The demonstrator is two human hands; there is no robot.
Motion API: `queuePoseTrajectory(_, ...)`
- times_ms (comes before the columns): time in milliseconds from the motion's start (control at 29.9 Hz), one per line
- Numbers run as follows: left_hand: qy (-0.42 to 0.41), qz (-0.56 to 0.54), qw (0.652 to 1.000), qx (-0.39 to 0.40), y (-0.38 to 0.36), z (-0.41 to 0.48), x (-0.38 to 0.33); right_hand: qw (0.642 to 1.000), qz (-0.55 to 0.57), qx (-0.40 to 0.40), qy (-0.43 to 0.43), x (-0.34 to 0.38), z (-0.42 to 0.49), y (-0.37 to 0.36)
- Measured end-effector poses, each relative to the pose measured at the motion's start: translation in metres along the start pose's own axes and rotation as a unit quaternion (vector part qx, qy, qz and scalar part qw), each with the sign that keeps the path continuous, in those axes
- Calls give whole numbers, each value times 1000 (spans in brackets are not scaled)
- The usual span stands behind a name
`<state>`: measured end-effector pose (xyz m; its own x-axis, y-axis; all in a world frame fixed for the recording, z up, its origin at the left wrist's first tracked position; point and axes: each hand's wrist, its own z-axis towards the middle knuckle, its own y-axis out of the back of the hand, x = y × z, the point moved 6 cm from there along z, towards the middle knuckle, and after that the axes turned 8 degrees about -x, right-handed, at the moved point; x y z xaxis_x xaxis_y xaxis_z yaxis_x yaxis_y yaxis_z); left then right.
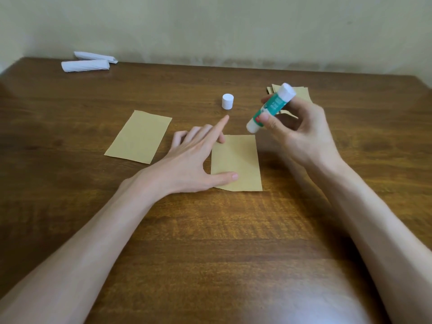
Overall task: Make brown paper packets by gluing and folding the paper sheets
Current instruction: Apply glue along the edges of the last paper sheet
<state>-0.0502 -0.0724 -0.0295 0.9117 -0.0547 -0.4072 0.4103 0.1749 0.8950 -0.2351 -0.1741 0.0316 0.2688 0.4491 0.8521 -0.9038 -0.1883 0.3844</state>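
Sheet (240, 164) lies flat on the table (210, 242), centre, just ahead of the person. Left hand (189, 160) is spread with fingers (224, 177) straight: thumb pressed on the sheet's near-left part, another fingertip on its far-left corner, index lifted, nothing gripped. Right hand (301, 134) has its fingers curled round the glue stick (268, 108), held tilted above the sheet's far-right corner, lower white end aimed down, not touching the paper. Cap (227, 101) stands off the stick, just beyond the sheet. Second sheet (140, 136) lies to the left, apart; stack (301, 92) of brown paper sits behind the right hand, partly hidden. Paper looks thin, light and floppy, likely to slide on the smooth wood and to crease easily, so pin it flat near an edge and glue along the free edge; lift by a corner. Stick looks rigid and light, fine to grip mid-barrel. Table is dark glossy wood with some glare near the camera; white rolls (86, 66) lie at the far-left corner; plain pale wall (210, 24) behind, stained near the table line
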Motion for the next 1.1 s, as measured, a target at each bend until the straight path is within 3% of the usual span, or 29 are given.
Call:
queuePoseTrajectory(334, -4, 7, 1000, 0, 1, 0, -3, 988, -93, 98, 73, -6, -1, -38)
queuePoseTrajectory(601, -5, 2, 1000, -6, 2, -2, -2, 987, -115, 67, 93, -6, 2, -41)
queuePoseTrajectory(902, 0, 5, 1000, 6, 1, -1, -2, 980, -130, 119, 91, -9, 2, -40)
queuePoseTrajectory(1102, 2, 2, 1000, 9, 2, -1, -3, 979, -158, 78, 101, -7, 3, -34)
